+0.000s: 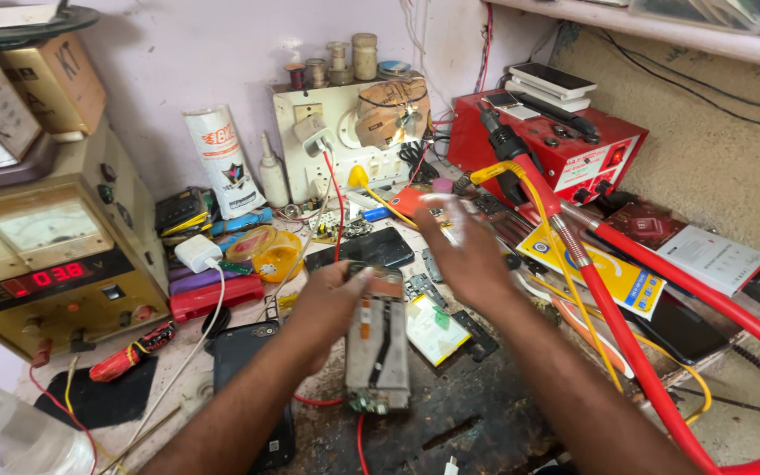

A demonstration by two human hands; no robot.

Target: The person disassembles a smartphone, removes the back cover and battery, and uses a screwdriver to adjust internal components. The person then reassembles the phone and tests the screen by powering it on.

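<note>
Head view: the left hand [332, 303] grips the top end of an opened phone [378, 339], its bare innards facing up, held just above the middle of the counter [477, 413]. The right hand [464, 251] hovers open just beside it, fingers spread and blurred. A loose battery [433, 330] lies on the counter under the right wrist. A red hose [661, 352] runs along the right edge.

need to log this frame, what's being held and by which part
The left hand holds an opened phone by its top end, fingers over the upper edge. The right hand is open above the bench and holds nothing.
</note>
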